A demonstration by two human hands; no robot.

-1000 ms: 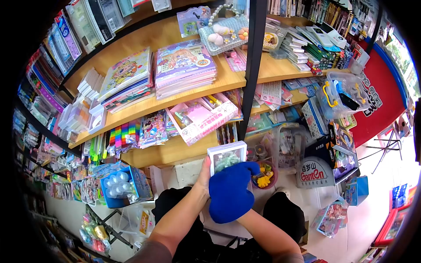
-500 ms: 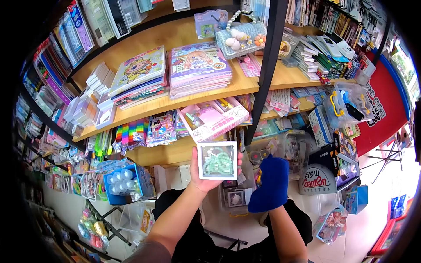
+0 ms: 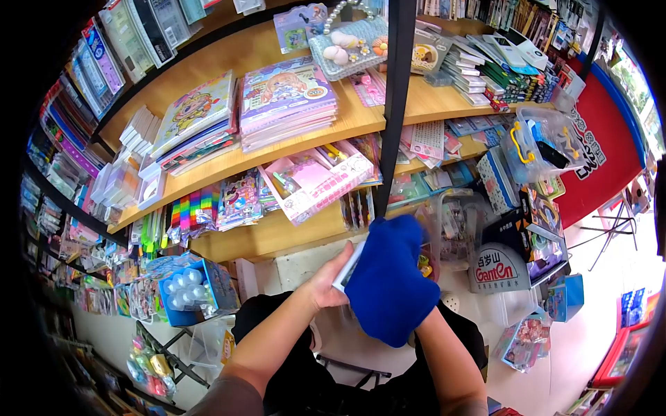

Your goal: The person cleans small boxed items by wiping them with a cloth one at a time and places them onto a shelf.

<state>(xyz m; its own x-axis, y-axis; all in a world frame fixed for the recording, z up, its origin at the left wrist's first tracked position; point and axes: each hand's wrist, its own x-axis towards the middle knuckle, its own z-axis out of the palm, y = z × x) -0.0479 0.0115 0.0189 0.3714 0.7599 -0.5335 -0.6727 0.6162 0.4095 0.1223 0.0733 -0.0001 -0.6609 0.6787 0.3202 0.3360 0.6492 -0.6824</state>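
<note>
My left hand [image 3: 328, 283] grips a small white-framed display box [image 3: 345, 272] by its left side, thumb along the edge. The box is tilted, and only its left edge shows. A blue cloth [image 3: 392, 288] lies against the box and hides its face. My right hand is wrapped in that cloth, its fingers covered; just the wrist [image 3: 433, 326] and forearm come out below.
Ahead, a wooden shelf [image 3: 277, 145] bears stacked books [image 3: 284, 93] and a pink box [image 3: 322, 187]. At left stands a blue box [image 3: 184, 315] of clear balls. Plastic bins [image 3: 458, 229] and a Ganten carton [image 3: 499, 270] stand at right. A black post [image 3: 397, 104] rises ahead.
My right hand has brought the blue cloth left onto the display box, covering the green beaded item seen inside. My left hand has tilted the box. The view has shifted slightly.
</note>
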